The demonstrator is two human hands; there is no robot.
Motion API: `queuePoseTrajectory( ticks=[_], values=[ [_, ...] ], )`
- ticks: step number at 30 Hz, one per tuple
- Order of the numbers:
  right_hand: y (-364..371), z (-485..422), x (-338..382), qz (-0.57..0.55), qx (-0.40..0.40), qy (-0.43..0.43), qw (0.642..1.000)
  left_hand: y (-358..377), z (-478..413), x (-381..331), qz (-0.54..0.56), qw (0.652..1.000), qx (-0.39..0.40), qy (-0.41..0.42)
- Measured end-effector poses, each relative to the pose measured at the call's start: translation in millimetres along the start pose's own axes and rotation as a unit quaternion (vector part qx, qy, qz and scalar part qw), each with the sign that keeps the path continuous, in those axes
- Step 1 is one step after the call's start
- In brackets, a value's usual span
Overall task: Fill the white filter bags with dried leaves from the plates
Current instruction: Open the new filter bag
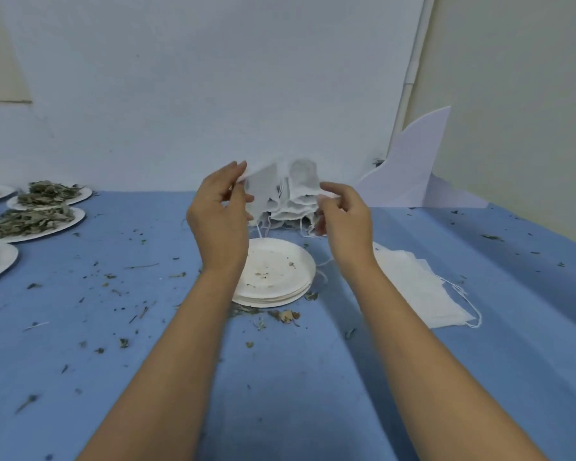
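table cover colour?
Plain blue table cover, littered with dark leaf bits; only the head view shows it.

You work under soft, even light with a cool blue tone, and the white wall is the brightest part. No glare shows anywhere. Your left forearm and right forearm throw only pale, wide shadows on the blue tablecloth, and these are darkest between the two arms toward the front edge. The filter bags held up in the middle are smeared by motion blur. The whole picture is a little soft. The wide lens bends the white pipe on the wall and stretches the corners.
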State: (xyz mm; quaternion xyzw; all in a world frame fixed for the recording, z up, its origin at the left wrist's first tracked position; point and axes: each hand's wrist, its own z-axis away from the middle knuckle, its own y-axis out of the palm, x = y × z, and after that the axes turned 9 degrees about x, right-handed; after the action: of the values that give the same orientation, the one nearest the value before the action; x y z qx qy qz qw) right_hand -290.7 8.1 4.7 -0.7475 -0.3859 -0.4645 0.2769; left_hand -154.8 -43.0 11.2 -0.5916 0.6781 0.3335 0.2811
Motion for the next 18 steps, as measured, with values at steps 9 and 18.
queuePoseTrajectory(
  ticks=[9, 18],
  values=[
    [33, 10, -27, 0.071, 0.097, 0.07, 0.99, -31, 18, 39, -0.052, 0.981, 0.109, -0.15],
    [31, 15, -30, 0.065, 0.03, 0.06, 0.996, -26, 24, 46, -0.165, 0.974, 0.144, -0.063]
  ],
)
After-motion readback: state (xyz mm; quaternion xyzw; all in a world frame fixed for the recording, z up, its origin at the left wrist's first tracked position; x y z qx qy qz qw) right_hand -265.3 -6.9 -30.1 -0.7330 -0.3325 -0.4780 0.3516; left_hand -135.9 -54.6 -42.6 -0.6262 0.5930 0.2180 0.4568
